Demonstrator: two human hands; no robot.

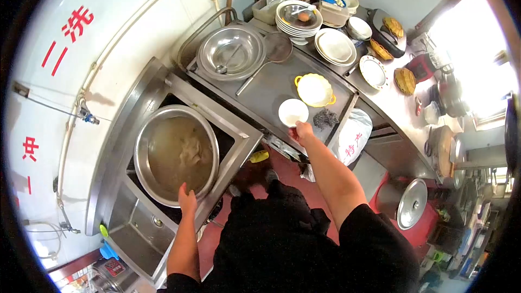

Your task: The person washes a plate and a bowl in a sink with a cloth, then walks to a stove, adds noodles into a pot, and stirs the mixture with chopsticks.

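My right hand point(302, 132) grips the near edge of a white bowl point(293, 112) over the steel counter. Just beyond the bowl sit a yellow scalloped dish with two handles point(315, 90) and a dark steel-wool scourer point(325, 119). My left hand point(188, 199) is at the near rim of a large steel basin point(140, 154), its fingers reaching over the edge. Murky brownish water point(176, 154) fills the basin, with a pale, unclear shape in it. Whether the left fingertips touch the rim or the water is hard to see.
A sink compartment point(142, 239) lies beside the basin. On the counter are a wide metal bowl point(239, 38) with a ladle inside, a long-handled strainer point(278, 48) and stacked plates point(334, 47). A lidded pot point(412, 204) stands lower right, and a white bag point(353, 138) hugs the counter's end.
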